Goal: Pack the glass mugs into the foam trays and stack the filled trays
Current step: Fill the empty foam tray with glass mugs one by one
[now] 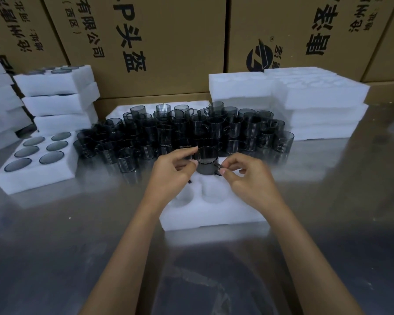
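A smoky grey glass mug is held upright over the far end of a white foam tray lying in front of me. My left hand pinches the mug's rim and left wall. My right hand pinches its handle on the right side. Two nearer pockets of this tray show bare foam; my hands hide the rest of it. A crowd of several loose grey mugs stands on the table just behind.
A filled foam tray with several mugs lies at the left, with stacks of filled trays behind it. Stacked unfilled foam trays stand at the right. Cardboard boxes wall off the back. The shiny table reaches toward me.
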The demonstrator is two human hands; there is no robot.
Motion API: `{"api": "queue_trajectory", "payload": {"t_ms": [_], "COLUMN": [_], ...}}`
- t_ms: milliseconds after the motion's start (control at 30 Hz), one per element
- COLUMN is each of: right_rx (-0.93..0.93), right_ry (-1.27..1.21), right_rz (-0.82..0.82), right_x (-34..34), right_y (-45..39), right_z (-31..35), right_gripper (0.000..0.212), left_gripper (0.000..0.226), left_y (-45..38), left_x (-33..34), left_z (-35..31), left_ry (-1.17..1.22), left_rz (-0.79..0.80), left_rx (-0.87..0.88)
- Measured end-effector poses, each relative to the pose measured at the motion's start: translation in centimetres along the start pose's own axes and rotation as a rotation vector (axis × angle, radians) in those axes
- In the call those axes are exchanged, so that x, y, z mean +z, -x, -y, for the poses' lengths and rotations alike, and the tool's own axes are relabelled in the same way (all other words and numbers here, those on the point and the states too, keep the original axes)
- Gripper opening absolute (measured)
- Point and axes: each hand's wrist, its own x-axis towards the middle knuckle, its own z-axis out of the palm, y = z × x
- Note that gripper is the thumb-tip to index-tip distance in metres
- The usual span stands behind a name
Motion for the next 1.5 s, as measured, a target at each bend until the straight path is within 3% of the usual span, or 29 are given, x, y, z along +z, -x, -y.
{"api": "queue_trajectory", "payload": {"t_ms": [333, 533, 767, 1033, 1267, 1333, 1400, 1467, 1500], "right_rx": [-0.054, -0.06, -0.158, -0.078, 0.006, -0.016, -0.008, 0.032, 0.065], "right_ry": [0.028, 0.142, 0.426, 0.61, 0.542, 0.461, 0.22, 0.082, 0.08], "right_rz": [0.016, 0.06, -0.028, 0.092, 0.148, 0.12, 0.003, -0.158, -0.213], "right_x": [0.0, 0.5, 0.8, 1.1, 0.8, 0.5, -0.2, -1.0, -1.4], "right_y": [0.2, 0.4, 0.8, 0.9, 0.7, 0.8, 0.7, 0.4, 0.3], "right_z": [-0.1, 0.0, 0.4, 0.6, 0.5, 0.6, 1.0, 1.1, 1.0], "right_gripper": [0.015, 0.049, 0.04, 0.043, 0.044, 0.046, 0.05, 0.047, 0.045], "left_gripper": [0.033, 0.036, 0.038, 0.035, 0.033, 0.031, 0.034, 0.041, 0.047], "left_y": [0.0, -0.2, -0.2, -1.0, -1.7, -1.7, -1.6, -1.3, -1.1], "left_x": [0.2, 0.3, 0.3, 0.7, 0.6, 0.0, -1.4, -3.0, -3.8], "left_z": [0.1, 0.2, 0.5, 2.2, 2.4, 2.3, 2.6, 3.7, 4.5], "left_ry": [-0.063, -0.17, -0.293, -0.579, -0.579, -0.326, -0.16, -0.246, -0.311], "left_rz": [0.006, 0.072, 0.093, 0.1, 0.125, 0.012, -0.256, -0.468, -0.496], "left_rx": [0.07, 0.072, 0.072, 0.038, 0.015, 0.028, 0.024, -0.016, -0.052]}}
